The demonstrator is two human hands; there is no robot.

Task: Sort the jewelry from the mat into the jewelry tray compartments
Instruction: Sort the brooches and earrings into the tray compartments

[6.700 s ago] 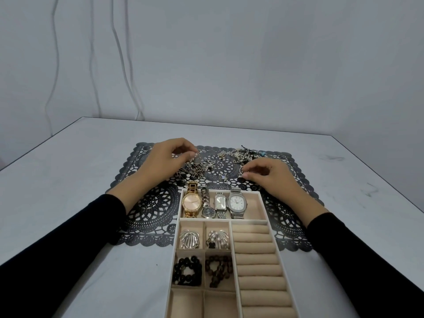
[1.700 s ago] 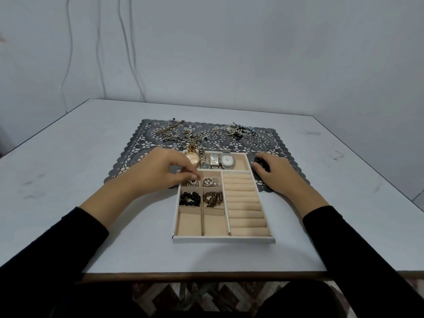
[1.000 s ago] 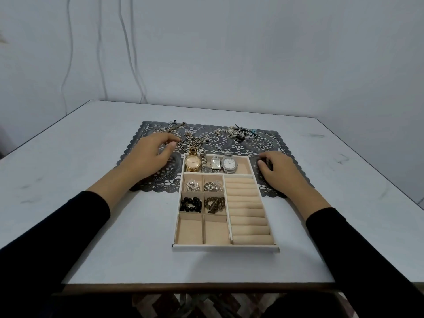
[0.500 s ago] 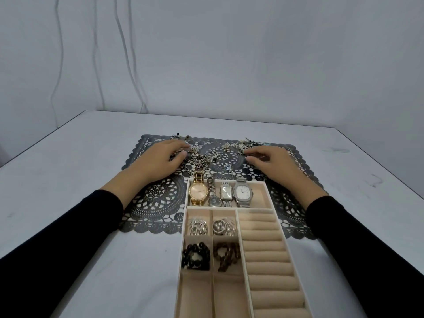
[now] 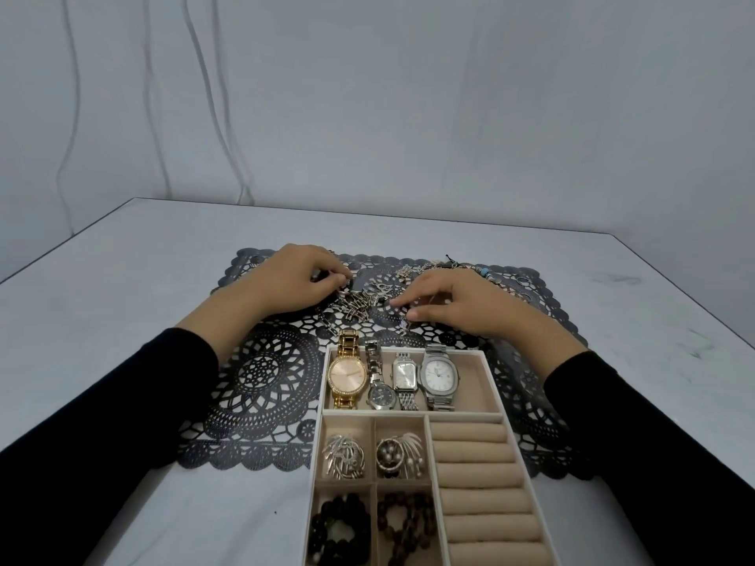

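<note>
The table (image 5: 122, 279) carries a black lace mat (image 5: 261, 381), and the tray (image 5: 495, 386) lies at the table's near edge with its far end over the mat's near edge. The tray's right column is beige rolls (image 5: 476, 455). Its wide far compartment holds four watches (image 5: 439, 375) side by side. Nearer on the left, two small compartments hold a silver brooch (image 5: 343, 457) each, and the two nearer still hold a dark bead bracelet (image 5: 337, 533) each. On the mat's far half, the left hand (image 5: 294, 285) pinches tangled chains (image 5: 357, 308) and the right hand (image 5: 461, 304) pinches a small pendant (image 5: 404, 322). Loose pieces (image 5: 486, 273) lie near the mat's far right corner.
</note>
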